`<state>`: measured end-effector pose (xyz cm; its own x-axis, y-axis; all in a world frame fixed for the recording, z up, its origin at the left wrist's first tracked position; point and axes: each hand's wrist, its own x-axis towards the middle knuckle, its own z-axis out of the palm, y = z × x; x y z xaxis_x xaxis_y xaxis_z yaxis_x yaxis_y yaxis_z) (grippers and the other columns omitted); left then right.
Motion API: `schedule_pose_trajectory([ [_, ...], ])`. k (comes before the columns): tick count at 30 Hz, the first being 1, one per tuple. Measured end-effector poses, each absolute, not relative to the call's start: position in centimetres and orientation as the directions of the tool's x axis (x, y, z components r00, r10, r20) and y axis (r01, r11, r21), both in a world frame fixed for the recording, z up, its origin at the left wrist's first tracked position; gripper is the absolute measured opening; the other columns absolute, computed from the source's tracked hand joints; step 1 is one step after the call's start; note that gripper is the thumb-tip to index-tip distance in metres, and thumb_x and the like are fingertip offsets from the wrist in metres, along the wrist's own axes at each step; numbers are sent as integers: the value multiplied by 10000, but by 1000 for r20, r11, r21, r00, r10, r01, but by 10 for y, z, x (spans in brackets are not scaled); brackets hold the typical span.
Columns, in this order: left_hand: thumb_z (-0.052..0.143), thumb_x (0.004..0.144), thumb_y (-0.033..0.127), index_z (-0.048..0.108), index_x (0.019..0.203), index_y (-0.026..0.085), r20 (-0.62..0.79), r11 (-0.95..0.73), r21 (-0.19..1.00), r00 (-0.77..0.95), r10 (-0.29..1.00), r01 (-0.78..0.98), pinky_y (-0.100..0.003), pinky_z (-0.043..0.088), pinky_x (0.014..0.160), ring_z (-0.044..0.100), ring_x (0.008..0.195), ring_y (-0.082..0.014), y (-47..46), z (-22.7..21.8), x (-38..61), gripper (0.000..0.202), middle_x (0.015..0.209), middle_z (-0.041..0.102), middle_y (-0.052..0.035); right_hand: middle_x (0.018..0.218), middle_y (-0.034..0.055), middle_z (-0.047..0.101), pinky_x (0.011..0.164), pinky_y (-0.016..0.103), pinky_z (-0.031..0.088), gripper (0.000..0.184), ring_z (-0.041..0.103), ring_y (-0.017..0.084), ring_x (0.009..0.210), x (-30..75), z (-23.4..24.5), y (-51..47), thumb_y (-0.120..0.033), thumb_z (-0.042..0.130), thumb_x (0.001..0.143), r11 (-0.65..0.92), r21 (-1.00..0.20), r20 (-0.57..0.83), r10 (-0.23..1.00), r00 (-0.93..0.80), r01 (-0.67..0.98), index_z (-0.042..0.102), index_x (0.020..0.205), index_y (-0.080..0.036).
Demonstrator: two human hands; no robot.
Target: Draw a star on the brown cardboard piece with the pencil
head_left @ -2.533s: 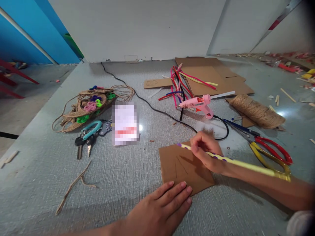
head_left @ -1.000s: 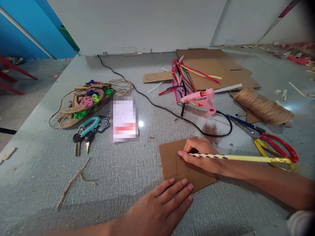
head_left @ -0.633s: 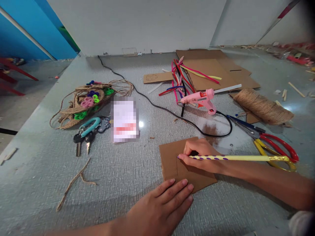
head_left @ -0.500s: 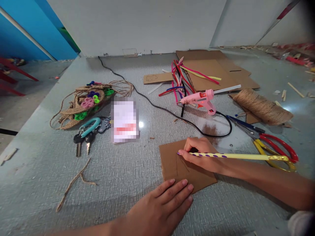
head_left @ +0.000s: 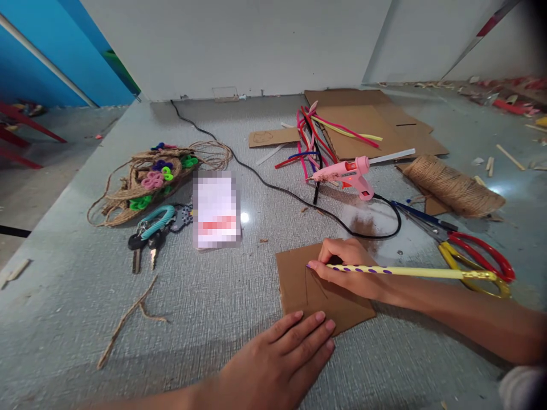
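Note:
A piece of brown cardboard [head_left: 294, 285] lies flat on the grey textured table, with two thin drawn lines meeting near its upper middle. My left hand [head_left: 282, 353] rests on its lower edge, fingers stretched out and flat. In my right hand [head_left: 342, 265] is a yellow pencil [head_left: 405, 272] with purple spots, pinched near its tip. The tip touches the cardboard where the drawn lines meet. The pencil's other end reaches over scissors [head_left: 478, 259] with red and yellow handles, which lie right of my hand.
A pink glue gun [head_left: 352, 173] with a black cord stands behind the cardboard. Pipe cleaners [head_left: 305, 142] and larger cardboard sheets [head_left: 354, 122] lie beyond. A twine spool [head_left: 455, 185] is at right. Keys [head_left: 145, 242], a blurred white pack [head_left: 217, 210] and a twine piece with coloured loops [head_left: 149, 176] are at left.
Hands, pencil and cardboard look almost the same. The view has shifted very slightly; no new drawn line can be made out.

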<state>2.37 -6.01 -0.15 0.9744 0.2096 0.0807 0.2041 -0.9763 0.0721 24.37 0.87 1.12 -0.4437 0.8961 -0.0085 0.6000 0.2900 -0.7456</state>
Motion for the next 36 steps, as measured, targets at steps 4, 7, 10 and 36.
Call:
schedule_pose_trajectory([
  [4,295,990,269,383,1390,125,92,-978,56,974,207,203,-323,251,1081,344,1339,-194,-61,-2,24,434,1466,361,-61,560,-30,530,521,228,336,238,469,89,526,244,11,7,-279,534,840,301,-743,6,896,-443,598,455,635,-189],
  [7,295,989,272,376,1394,122,95,-977,57,974,208,203,-324,251,1080,337,1343,-197,-61,-3,24,440,1473,350,-64,585,-30,546,528,221,341,225,479,89,542,244,10,7,-290,526,849,294,-749,1,896,-444,593,471,655,-188],
  [10,300,988,275,380,1392,127,93,-978,48,974,208,204,-325,250,1080,338,1342,-198,-61,-3,23,438,1474,348,-60,552,-51,512,509,206,329,241,459,77,513,244,6,7,-273,548,825,315,-765,49,898,-438,561,446,623,-189],
  [36,315,983,285,364,1402,125,76,-976,73,975,211,206,-313,239,1098,334,1348,-191,-61,-3,24,451,1484,320,-65,451,-81,349,462,202,259,278,335,55,419,247,0,10,-176,510,774,395,-816,109,823,-557,423,341,553,-185],
])
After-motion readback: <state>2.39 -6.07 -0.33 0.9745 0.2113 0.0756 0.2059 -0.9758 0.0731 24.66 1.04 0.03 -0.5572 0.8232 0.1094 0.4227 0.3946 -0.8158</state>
